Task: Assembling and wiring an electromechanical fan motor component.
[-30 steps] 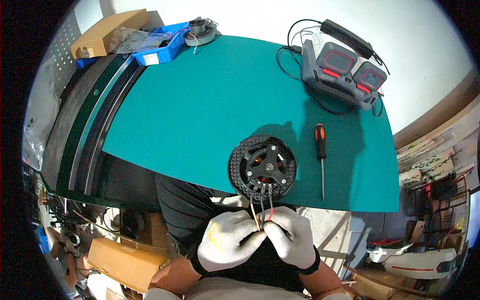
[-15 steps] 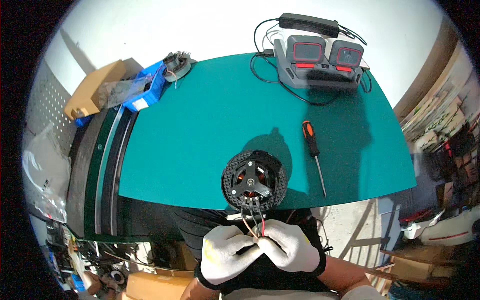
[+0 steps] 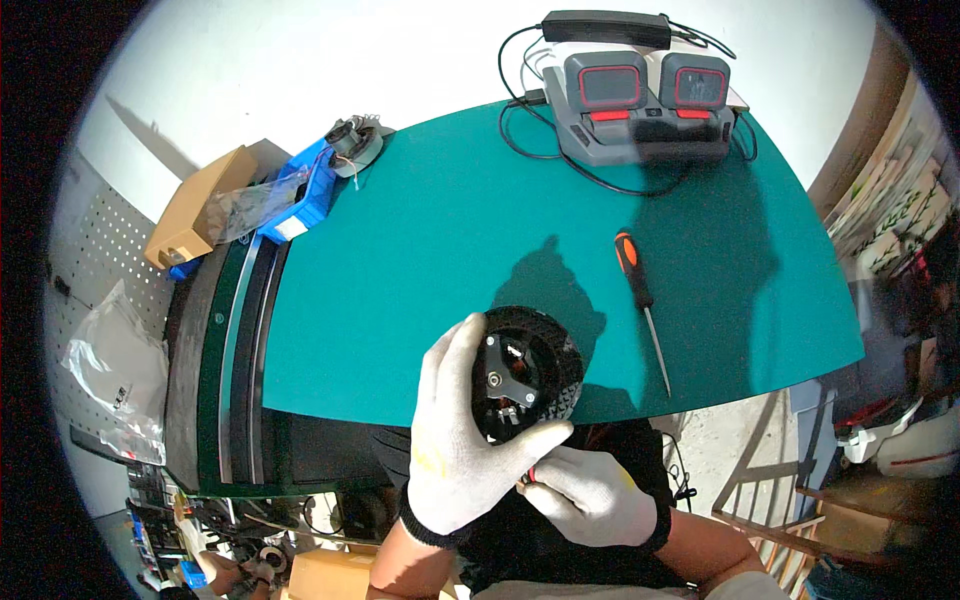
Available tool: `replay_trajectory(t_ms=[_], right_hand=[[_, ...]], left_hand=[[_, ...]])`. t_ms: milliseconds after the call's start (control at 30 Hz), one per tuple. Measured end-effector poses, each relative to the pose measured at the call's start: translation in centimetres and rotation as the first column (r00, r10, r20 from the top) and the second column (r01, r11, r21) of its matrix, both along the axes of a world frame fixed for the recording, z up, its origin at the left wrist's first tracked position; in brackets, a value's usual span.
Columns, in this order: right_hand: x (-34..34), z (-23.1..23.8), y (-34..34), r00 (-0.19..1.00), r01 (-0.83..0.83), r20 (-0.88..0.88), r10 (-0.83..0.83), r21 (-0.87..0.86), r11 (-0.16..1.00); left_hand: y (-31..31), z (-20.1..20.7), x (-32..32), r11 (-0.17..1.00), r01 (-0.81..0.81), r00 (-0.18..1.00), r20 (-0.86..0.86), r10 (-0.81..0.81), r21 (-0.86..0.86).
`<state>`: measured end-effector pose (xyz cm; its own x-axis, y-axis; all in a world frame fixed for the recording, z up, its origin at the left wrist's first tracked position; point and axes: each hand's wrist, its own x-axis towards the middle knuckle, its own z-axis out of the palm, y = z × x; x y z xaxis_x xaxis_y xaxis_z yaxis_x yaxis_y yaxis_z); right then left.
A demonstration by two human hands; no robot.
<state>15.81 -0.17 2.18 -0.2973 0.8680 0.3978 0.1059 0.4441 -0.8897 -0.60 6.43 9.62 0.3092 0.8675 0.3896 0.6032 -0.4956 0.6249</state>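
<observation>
A black rubber-treaded wheel [image 3: 560, 350] with a three-armed bracket and screws in its hub rests at the near edge of the green tabletop, tilted toward me. My left hand [image 3: 445, 440], in a white glove, grips it, fingers over the left side and thumb across the lower rim. Just below, my gloved right hand [image 3: 595, 495] is closed in a pinch on the wheel's wires [image 3: 531, 476]; only a short red piece shows, and my hands hide the rest. To the right of the wheel lies a screwdriver [image 3: 640, 290] with an orange and black handle.
A charging dock [image 3: 640, 145] with two grey, red-trimmed units stands at the back, its black adapter [image 3: 607, 30] and cables behind. At the far left are a cardboard box [image 3: 200, 205], a blue bin [image 3: 315, 195] and a round motor part [image 3: 355, 145]. A clear bag [image 3: 125, 360] hangs farther left.
My left hand has let go of the wires and moved up onto the wheel's left side. My right hand still pinches the wires. The view has shifted slightly.
</observation>
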Motion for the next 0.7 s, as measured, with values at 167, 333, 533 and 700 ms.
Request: replay_trajectory(t_ms=[167,333,533,700], right_hand=[[0.6,-0.1,0.4,0.997,-0.005,0.074,0.001,0.052,0.999],[2.1,0.2,0.8,0.993,0.024,0.109,-0.033,0.077,0.997],[3.8,0.4,-0.2,0.958,0.287,0.023,-0.287,-0.156,0.945],[3.1,0.8,1.1,0.945,0.088,-0.281,-0.168,-0.276,0.957]], left_hand=[[0.4,0.2,0.9,0.992,-0.012,0.995,0.101,0.025,-0.128],[-1.6,-1.1,0.4,0.992,-0.119,0.993,0.026,0.118,0.047],[-2.7,-3.6,-2.1,0.986,-0.044,0.967,0.256,0.001,0.163],[-3.4,-4.5,-1.9,0.971,0.022,0.611,0.772,0.175,-0.237]])
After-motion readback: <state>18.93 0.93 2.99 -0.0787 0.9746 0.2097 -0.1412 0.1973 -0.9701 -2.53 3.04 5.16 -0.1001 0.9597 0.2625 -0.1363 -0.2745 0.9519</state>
